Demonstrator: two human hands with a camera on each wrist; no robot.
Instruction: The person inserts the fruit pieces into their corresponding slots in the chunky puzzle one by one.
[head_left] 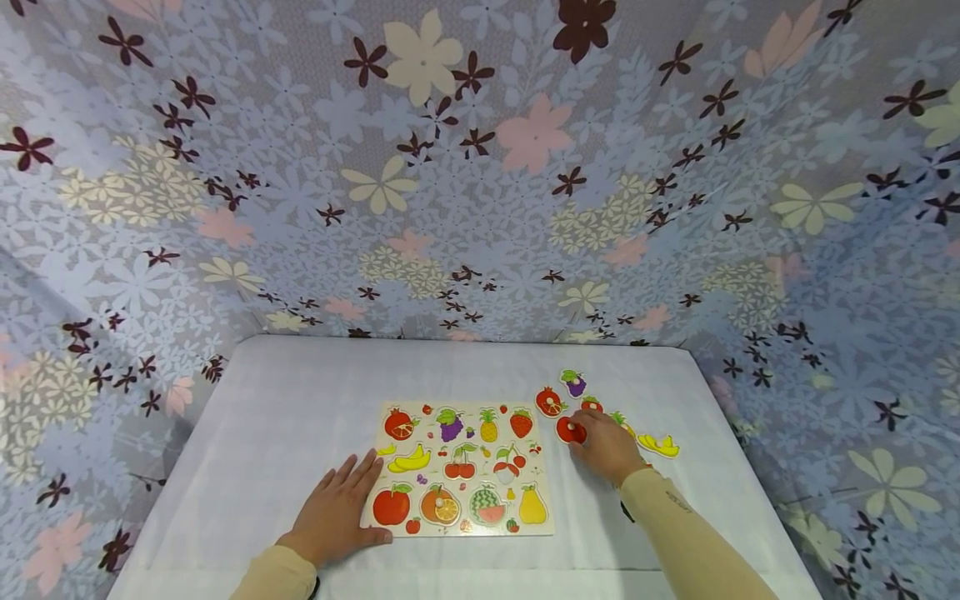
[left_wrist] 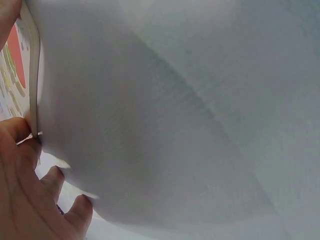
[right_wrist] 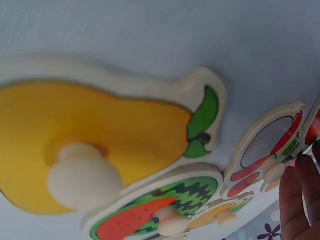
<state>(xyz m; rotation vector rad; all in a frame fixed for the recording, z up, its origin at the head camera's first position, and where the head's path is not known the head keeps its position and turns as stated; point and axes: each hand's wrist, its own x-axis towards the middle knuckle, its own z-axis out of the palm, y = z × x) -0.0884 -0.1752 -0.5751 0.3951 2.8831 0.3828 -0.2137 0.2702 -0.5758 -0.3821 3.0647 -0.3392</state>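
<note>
A wooden fruit puzzle board lies on the white table, with fruit pictures in three rows. My left hand rests spread at its left side, thumb along the lower corner. In the left wrist view, the left fingers touch the board's edge. Right of the board, my right hand pinches a red apple piece by its knob. In the right wrist view, a pear piece, a watermelon piece and an orange piece lie near this hand, each with a round wooden knob.
Beyond the right hand lie a pomegranate piece, a grape piece and a strawberry piece. A banana piece sits farther right. The right forearm covers part of the table. Flowered cloth surrounds the table at back and sides.
</note>
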